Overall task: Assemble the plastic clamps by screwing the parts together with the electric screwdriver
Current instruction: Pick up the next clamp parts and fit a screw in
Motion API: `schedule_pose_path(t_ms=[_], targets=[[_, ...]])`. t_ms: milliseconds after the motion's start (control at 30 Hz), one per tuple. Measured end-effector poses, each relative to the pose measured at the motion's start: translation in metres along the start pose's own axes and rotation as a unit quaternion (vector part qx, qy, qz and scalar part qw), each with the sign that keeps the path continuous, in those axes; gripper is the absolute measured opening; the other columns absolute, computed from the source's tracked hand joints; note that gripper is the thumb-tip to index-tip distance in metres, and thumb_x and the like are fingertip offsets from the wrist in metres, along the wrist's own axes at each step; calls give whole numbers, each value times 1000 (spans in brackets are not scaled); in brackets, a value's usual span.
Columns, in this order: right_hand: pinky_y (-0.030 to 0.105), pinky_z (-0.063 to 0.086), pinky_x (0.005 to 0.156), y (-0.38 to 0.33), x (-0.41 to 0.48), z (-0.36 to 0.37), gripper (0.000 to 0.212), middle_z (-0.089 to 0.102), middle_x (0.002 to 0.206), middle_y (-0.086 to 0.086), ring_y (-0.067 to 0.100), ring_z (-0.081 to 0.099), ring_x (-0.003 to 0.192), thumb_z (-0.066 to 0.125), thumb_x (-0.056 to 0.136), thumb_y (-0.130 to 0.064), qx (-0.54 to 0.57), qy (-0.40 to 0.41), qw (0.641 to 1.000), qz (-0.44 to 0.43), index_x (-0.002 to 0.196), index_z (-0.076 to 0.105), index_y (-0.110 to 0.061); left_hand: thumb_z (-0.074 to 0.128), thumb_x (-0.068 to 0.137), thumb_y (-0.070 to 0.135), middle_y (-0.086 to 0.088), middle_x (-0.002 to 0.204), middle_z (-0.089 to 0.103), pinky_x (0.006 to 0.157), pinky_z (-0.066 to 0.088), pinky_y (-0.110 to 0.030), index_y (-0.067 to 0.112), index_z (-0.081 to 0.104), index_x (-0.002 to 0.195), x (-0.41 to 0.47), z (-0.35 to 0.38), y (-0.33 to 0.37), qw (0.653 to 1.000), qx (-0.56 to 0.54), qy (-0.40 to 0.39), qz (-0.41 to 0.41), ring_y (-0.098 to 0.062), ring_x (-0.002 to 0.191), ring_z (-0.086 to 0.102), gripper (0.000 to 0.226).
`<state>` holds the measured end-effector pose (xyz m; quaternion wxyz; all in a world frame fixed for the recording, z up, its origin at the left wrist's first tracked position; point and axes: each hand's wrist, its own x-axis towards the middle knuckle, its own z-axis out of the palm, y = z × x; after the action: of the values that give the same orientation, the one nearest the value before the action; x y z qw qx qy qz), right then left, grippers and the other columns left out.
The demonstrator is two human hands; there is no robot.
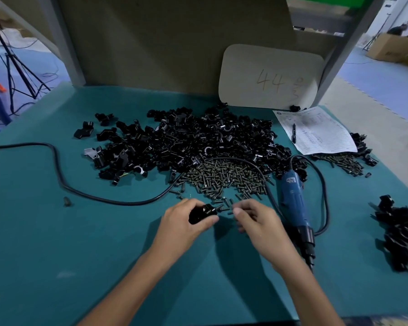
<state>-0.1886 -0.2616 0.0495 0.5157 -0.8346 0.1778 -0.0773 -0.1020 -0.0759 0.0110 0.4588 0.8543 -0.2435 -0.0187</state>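
My left hand (pixel 186 222) grips a black plastic clamp (pixel 201 212) just above the green table, with a screw sticking out of its right side. My right hand (pixel 252 217) is a short way right of it, fingers curled and blurred; whether they pinch a screw I cannot tell. A big heap of black clamp parts (pixel 186 140) lies behind, and a pile of dark screws (pixel 222 177) sits right in front of it. The blue electric screwdriver (pixel 295 205) lies on the table to the right of my right hand, tip toward me.
The screwdriver's black cable (pixel 57 170) loops across the left of the table. A paper sheet (pixel 316 130) with a pen lies at the back right, beside a second screw pile (pixel 346 162). More black clamps (pixel 403 236) are stacked at the right edge. A white board (pixel 269 76) leans against the back panel.
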Motion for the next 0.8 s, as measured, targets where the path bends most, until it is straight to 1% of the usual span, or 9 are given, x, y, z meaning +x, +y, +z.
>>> schedule_pose_path(t_ms=[100,167,233,400,533,667,733,800], targets=[[28,58,73,-1,3,13,11,75,92,1,17,72,85,64,100,-11,131,-13,991,6,102,71,-19,71,80,57,18,81,65,65,42,-13,35,66,82,-1,-2,2,999,-21,43,-1,-1,81,60,23],[26,57,73,-1,6,19,9,75,92,4,18,73,83,65,99,-8,170,-25,985,9,103,70,-15,69,77,56,17,82,65,66,43,-13,34,67,80,-2,-3,2,998,-33,55,-6,-4,81,61,22],[24,57,74,0,7,23,8,76,92,4,17,73,84,65,99,-8,186,-32,982,9,103,70,-12,68,76,54,17,83,65,67,43,-14,34,67,80,-2,-4,2,998,-35,53,-3,-4,83,61,21],[24,57,74,1,11,23,11,77,91,2,15,73,84,64,99,-8,195,-42,980,3,103,73,-13,70,77,52,19,83,65,74,43,-15,32,70,85,-2,-4,4,999,-17,44,18,-3,90,58,21],[24,57,75,2,14,23,13,77,93,4,15,73,84,64,99,-7,186,-58,981,-8,104,74,-13,74,82,45,22,88,65,79,41,-16,33,71,94,-3,-4,3,999,6,18,37,0,94,55,18],[22,55,79,3,17,18,20,78,99,-4,8,72,87,68,97,-10,116,-80,989,-34,106,78,-26,71,86,48,23,94,63,80,37,-11,34,69,102,-3,-3,3,999,21,9,47,0,97,51,22],[23,57,79,4,19,17,21,78,100,-2,13,73,88,70,96,-11,121,-88,989,-22,106,77,-27,70,88,47,23,95,61,81,36,-11,33,67,103,-2,-3,4,998,26,15,49,0,97,49,21],[24,57,75,3,20,18,15,78,95,1,16,74,84,72,95,-13,119,-93,989,-5,103,76,-25,71,88,44,22,96,59,82,35,-12,31,65,102,-3,-3,3,997,37,16,60,-1,96,47,19]])
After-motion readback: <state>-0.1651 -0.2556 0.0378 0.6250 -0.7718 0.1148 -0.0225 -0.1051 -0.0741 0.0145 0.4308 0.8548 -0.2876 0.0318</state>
